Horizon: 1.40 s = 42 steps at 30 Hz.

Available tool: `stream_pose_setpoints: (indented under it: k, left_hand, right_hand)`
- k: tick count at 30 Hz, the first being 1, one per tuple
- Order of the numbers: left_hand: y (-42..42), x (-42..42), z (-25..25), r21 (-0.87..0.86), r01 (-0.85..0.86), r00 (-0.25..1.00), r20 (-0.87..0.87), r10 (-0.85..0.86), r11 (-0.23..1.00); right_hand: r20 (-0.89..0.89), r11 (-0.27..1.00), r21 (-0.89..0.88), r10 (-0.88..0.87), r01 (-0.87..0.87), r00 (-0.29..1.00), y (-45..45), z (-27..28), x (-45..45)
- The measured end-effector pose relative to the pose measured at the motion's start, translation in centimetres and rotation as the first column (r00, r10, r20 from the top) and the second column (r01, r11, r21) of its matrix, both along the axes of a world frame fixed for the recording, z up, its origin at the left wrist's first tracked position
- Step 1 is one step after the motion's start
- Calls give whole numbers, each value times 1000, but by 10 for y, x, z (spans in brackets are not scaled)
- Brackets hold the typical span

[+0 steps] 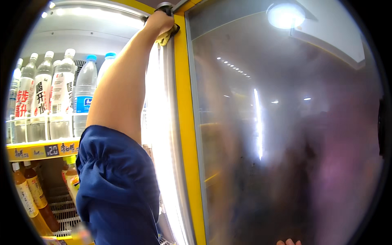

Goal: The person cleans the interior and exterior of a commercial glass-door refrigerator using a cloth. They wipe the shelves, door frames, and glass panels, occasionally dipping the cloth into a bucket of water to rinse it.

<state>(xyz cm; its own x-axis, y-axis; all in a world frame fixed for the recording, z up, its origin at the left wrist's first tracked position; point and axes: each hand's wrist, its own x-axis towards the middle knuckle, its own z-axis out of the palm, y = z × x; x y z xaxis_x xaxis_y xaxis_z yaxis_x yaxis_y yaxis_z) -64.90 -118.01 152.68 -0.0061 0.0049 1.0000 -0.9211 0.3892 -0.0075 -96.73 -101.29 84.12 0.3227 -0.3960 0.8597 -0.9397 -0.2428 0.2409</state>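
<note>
My left hand is raised to the top corner of a glass-door drinks cooler, at the end of a bare forearm and a blue sleeve. It grips a yellow cloth with dark parts, pressed near the yellow door frame; the fingers are partly hidden. Of my right hand only fingertips show at the bottom edge, in front of the fogged glass door. What it touches cannot be told.
On the left, clear water bottles stand behind a wire rail on the upper shelf. Below the yellow shelf edge lean bottles of amber drink. A bright light strip runs down the cooler's inner side. The glass carries blurred reflections.
</note>
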Motion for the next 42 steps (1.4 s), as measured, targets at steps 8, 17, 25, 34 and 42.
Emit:
stream_pose_setpoints:
  k: [8,17,25,34,42]
  left_hand:
    - [-22,12,-78,252,202,974,50,-221,946]
    - [9,-15,-196,425,17,999,20,-29,905]
    - [-5,-15,-389,332,28,999,-51,-12,943]
    - [37,-20,-698,544,80,996,-8,-90,835]
    - [20,-23,-711,465,246,969,-101,-225,850]
  right_hand:
    - [107,985,-141,120,-104,987,-4,19,10]
    - [63,973,-154,180,-169,982,5,39,5]
    - [143,943,-127,324,-307,935,11,41,5]
    - [75,918,-142,383,-371,921,0,23,13]
    - [39,944,-143,305,-297,952,1,22,10]
